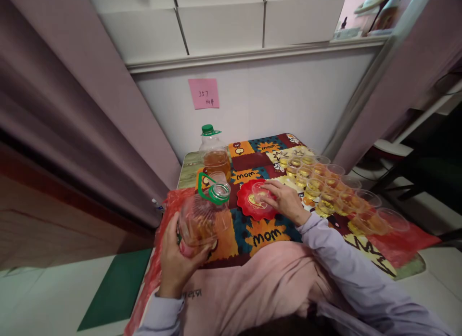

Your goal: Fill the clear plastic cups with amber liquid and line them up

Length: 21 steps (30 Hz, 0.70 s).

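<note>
- Far left of the red plate (242,199), saw red plastic sheeting (159,261) hanging in folds.
- Left of the plate and nearer, held an open jug (197,213) in the left hand (180,259), with thumb and fingers wrapped around the lower body. Saw the uncapped neck leaning toward the plate, with a green handle ring (218,201) around it, ungripped. Could not tell the amount inside, hence not the weight. Judged the wall thin, likely to flex under a hard squeeze and slippery if wet; took the broad lower body for the surest hold, with the ring as a second.
- Left of the plate and beyond, saw a capped jug (216,165) standing upright, with amber liquid inside. Judged fairly heavy.
- On the plate, pinched a clear cup (257,190) narrowly between thumb and fingers of the right hand (287,201). Judged very light, thin and easily dented; best held softly by the wall below the rim.
- Right of the plate, saw close rows of clear cups (329,199) with yellowish liquid. Judged easy to tip.
</note>
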Available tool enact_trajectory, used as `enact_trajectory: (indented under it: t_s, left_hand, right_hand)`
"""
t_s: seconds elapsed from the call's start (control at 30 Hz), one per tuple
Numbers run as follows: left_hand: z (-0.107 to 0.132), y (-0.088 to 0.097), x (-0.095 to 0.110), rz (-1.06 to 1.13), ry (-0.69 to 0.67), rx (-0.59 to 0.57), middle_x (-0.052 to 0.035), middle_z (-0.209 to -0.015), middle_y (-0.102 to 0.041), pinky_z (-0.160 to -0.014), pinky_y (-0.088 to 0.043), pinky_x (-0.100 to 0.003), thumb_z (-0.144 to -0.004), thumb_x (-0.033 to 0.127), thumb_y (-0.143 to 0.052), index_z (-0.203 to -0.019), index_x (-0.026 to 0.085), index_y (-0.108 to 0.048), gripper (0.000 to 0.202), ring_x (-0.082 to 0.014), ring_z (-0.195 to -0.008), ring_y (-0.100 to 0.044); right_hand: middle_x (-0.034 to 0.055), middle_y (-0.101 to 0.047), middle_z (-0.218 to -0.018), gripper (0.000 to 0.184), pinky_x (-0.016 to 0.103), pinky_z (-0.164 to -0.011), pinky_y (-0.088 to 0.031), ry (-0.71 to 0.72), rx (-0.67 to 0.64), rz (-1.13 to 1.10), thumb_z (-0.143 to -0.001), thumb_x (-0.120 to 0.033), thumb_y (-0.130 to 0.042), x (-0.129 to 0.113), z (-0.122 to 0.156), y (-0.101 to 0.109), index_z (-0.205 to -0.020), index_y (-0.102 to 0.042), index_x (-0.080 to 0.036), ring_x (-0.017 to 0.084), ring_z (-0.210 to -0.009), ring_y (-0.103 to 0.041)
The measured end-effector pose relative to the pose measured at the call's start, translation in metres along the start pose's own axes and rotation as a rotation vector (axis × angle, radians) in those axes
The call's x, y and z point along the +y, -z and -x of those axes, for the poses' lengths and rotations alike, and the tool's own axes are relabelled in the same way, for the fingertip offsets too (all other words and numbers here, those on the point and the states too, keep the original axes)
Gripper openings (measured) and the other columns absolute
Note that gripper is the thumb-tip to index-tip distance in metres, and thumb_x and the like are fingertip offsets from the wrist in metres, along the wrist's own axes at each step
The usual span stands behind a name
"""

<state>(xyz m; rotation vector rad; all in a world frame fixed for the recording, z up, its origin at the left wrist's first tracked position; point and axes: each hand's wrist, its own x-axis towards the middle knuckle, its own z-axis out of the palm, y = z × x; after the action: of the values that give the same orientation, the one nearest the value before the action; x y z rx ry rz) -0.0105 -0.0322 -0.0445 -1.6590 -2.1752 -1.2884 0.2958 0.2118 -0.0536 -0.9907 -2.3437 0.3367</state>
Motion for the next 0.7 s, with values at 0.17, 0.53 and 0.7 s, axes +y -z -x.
enact_trajectory:
  t_s: [0.17,0.53,0.7]
  left_hand:
    - [-0.003,-0.002,0.0,-0.009,0.002,-0.017,-0.0198,-0.164,-0.055,-0.122,-0.048,-0.062,-0.077,0.055,-0.088,-0.167,0.023,-0.038,0.109,-0.0433,-0.148,-0.058]
    - [-0.01,-0.006,0.009,-0.075,0.035,-0.023,-0.0191,-0.165,-0.054,-0.125,-0.045,-0.061,-0.078,0.052,-0.087,-0.167,0.022,-0.038,0.106,-0.0431,-0.15,-0.055]
    - [-0.012,-0.007,0.011,-0.103,0.043,-0.022,-0.0188,-0.165,-0.054,-0.126,-0.045,-0.062,-0.077,0.051,-0.087,-0.167,0.022,-0.039,0.106,-0.043,-0.15,-0.055]
  right_hand:
    - [0.018,-0.072,-0.141,0.071,0.048,-0.102,-0.059,-0.199,0.192,-0.274,-0.087,-0.061,-0.083,0.009,-0.021,0.002,-0.142,-0.068,-0.019,0.034,-0.117,-0.074]
    - [0.0223,-0.068,-0.148,0.094,0.053,-0.108,-0.056,-0.348,0.144,-0.268,-0.081,-0.043,-0.085,0.005,-0.005,-0.066,-0.162,-0.045,-0.016,0.038,-0.13,-0.071]
    - [0.0216,-0.071,-0.143,0.086,0.053,-0.107,-0.057,-0.322,0.136,-0.215,-0.086,-0.039,-0.08,0.004,-0.004,-0.066,-0.162,-0.046,-0.016,0.039,-0.129,-0.071]
